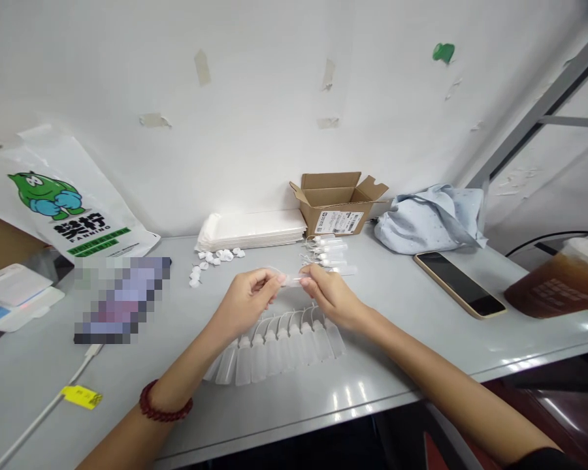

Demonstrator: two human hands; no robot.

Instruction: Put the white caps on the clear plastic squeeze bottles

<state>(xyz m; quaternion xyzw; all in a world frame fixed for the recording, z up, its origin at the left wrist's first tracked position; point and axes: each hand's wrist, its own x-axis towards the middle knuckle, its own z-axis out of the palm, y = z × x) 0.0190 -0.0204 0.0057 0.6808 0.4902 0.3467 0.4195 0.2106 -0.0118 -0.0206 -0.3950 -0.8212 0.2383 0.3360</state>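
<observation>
My left hand (247,298) and my right hand (330,297) meet above the middle of the table, each pinching one end of a small clear plastic bottle (294,281). Its left end, at my left fingertips, is mostly hidden. Just below the hands lies a fanned row of several frosted bottles (279,349) with white tops and thin looped cords. More such bottles (330,248) with cords lie beyond my right hand. Several small white caps (215,258) are scattered on the table beyond my left hand.
A stack of white packets (252,228) and an open cardboard box (334,212) stand by the wall. At right are a light-blue cloth bag (428,219), a phone (460,286) and a drink cup (561,277). A blurred-out device (125,300) with a cable and a printed bag (68,196) are left.
</observation>
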